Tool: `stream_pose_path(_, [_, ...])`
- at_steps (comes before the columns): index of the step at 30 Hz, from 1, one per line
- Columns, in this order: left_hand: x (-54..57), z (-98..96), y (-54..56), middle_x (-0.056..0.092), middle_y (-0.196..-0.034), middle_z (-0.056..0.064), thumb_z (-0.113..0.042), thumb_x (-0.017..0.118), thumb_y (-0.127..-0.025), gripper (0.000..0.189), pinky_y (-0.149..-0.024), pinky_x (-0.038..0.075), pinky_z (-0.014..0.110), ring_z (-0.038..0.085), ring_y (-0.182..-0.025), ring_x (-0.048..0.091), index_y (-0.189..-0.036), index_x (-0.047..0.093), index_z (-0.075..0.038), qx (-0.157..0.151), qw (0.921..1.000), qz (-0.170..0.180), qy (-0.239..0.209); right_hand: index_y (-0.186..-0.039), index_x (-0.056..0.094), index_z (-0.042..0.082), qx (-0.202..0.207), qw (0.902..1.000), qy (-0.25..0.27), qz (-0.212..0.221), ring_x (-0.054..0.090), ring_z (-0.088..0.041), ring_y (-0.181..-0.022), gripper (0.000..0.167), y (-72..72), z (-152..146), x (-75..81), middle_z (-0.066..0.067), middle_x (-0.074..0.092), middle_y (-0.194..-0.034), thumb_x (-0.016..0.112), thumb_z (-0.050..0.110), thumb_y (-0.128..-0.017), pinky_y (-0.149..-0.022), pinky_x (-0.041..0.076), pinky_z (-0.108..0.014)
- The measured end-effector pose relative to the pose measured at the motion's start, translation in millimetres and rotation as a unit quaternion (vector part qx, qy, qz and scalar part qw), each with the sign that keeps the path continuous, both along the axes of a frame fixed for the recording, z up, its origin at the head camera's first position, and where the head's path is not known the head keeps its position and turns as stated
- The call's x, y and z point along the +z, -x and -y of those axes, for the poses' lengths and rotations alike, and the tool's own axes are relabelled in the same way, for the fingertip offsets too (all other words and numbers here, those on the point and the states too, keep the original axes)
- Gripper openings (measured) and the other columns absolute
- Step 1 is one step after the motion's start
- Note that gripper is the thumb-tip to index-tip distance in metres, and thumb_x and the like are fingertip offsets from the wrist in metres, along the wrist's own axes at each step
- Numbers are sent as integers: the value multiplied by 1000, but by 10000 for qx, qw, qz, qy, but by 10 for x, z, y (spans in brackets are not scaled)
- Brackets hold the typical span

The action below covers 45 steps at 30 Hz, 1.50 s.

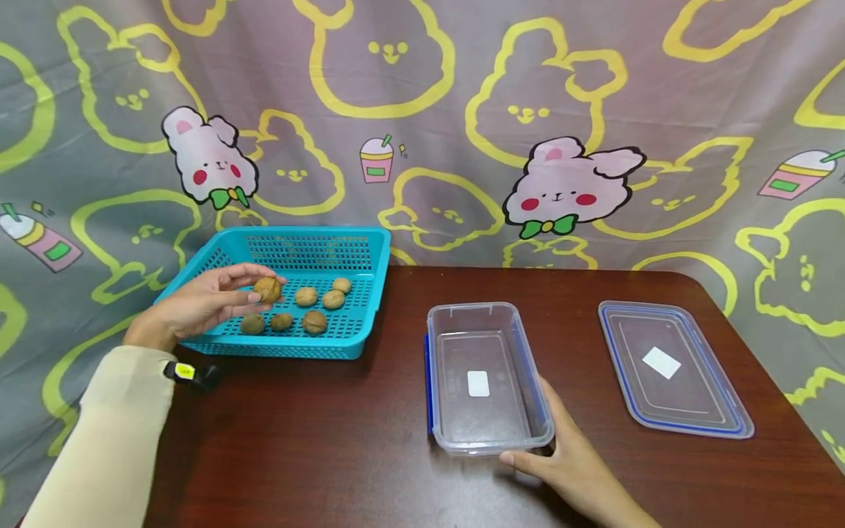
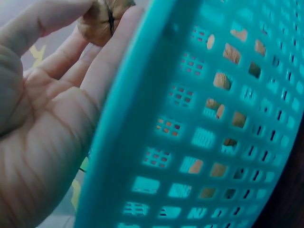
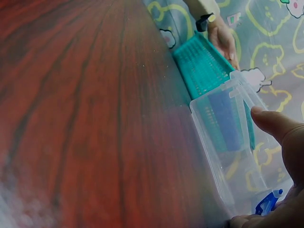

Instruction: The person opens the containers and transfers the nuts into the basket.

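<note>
In the head view my left hand (image 1: 210, 299) pinches a walnut (image 1: 267, 290) between thumb and fingertips, over the left part of a turquoise basket (image 1: 381, 286). Several more walnuts (image 1: 315, 321) lie on the basket floor. The left wrist view shows the held walnut (image 2: 102, 23) above the basket's rim, partly cut off by the frame. My right hand (image 1: 568, 451) grips the near right corner of a clear plastic container (image 1: 455, 444), thumb on its near wall, other fingers along the right side and partly hidden. The container has no lid on and a white label inside.
A clear lid (image 1: 686, 400) with a blue seal and a white label lies flat on the right of the brown wooden table (image 1: 317, 440). Behind the table hangs a patterned curtain (image 1: 436, 139). A blue clip flap (image 1: 428, 381) hangs along the container's left side.
</note>
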<state>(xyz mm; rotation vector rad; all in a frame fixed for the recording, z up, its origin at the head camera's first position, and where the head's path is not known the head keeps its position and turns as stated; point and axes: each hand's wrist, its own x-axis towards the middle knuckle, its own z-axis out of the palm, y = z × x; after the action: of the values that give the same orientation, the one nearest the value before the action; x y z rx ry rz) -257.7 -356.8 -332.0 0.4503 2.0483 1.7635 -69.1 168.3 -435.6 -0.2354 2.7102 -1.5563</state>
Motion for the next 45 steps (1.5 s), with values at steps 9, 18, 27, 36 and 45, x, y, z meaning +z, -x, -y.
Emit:
stream_pose_path(9, [-75,1,163,65,-127,-10,-11,62,-106,47,-96,61,29,9,-112,70,-148,43,-3,745,9937,189,820,-167,21,23,-10,10000,6,11,51,-35,-138,115,0,-1,3,-16,46,-161,94,28,-77,-105,46,-32])
stream_pose_path(18, [-178,-39,280,45,-149,14,-15,53,-110,62,-107,55,31,3,-111,70,-163,23,0,1015,9855,403,1300,-167,21,23,-12,10000,42,88,51,-35,-138,115,6,3,17,-16,46,-161,93,28,-78,-107,46,-40])
stream_pose_path(27, [-243,-47,350,29,-163,28,-12,42,-113,59,-116,47,37,-1,-108,65,-166,18,0,1132,9770,675,1677,-167,20,22,-50,9998,38,180,49,-37,-140,116,6,9,14,-17,44,-162,93,29,-78,-110,43,-57])
stream_pose_path(36, [-270,-75,386,27,-165,30,-7,37,-114,58,-118,45,40,35,-143,52,-168,17,-5,1269,9656,889,2087,-168,19,22,-16,9999,66,85,48,-41,-141,117,7,3,15,-19,43,-162,94,28,-77,-110,40,-68])
stream_pose_path(45, [-302,-129,411,37,-157,31,-5,41,-112,57,-115,50,44,29,-128,67,-167,22,-5,1277,9541,870,2564,-167,20,23,-26,10000,28,86,49,-38,-140,117,6,-2,14,-17,44,-162,94,28,-78,-109,42,-65])
